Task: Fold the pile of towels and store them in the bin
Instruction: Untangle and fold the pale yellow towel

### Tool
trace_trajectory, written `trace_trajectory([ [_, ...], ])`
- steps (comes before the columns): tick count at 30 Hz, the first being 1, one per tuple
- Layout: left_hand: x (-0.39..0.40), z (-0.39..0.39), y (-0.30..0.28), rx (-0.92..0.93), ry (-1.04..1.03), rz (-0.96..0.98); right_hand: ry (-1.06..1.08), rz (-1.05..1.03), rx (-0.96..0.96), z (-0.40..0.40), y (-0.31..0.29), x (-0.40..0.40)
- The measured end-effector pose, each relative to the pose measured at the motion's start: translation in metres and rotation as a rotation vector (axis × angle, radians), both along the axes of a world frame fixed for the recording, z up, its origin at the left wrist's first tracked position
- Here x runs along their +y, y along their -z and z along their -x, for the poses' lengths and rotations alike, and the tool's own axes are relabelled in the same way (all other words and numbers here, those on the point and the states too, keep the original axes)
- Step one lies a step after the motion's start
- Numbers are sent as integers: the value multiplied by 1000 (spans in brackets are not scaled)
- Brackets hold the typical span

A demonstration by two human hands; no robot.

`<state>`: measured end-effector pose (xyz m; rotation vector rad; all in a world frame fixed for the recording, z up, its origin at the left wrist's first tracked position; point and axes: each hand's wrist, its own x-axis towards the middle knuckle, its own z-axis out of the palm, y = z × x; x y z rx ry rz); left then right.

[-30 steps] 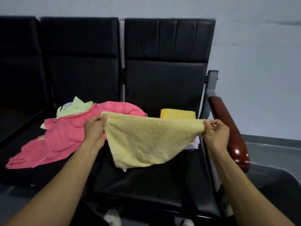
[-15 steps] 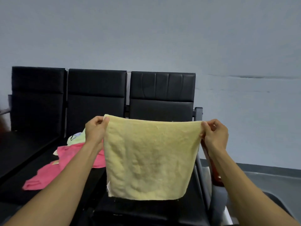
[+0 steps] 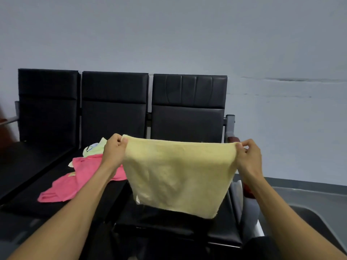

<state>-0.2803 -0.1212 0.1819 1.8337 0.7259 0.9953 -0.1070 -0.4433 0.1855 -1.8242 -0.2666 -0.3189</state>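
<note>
Head view: left hand (image 3: 114, 149) and right hand (image 3: 248, 154) each pinch a top corner of the yellow towel (image 3: 178, 175), held hanging above the seat (image 3: 169, 224). Light, limp, probably grippy terry; corners suit holding. Pink towel (image 3: 82, 177) lies leftward; bin unseen.

A black padded three-seat bench (image 3: 116, 117) stands against the wall. A crumpled pink towel (image 3: 75, 182) lies on the middle seat, spreading toward the front edge. A pale green cloth (image 3: 94, 150) lies just behind it, touching it.
</note>
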Motion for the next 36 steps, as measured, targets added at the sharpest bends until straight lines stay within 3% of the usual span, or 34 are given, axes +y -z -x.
trace_trajectory([
  [3, 1, 7, 11, 95, -49, -48, 12, -15, 14, 8, 7, 4],
  [11, 5, -9, 52, 115, -43, 5, 16, -27, 38, -3, 39, 11],
  [24, 31, -98, 172, 284, -99, 54, 86, 76, 182, -83, 160, 45],
  [36, 40, -153, 195, 269, -110, 228, 96, 117, 308, -132, 194, 74],
])
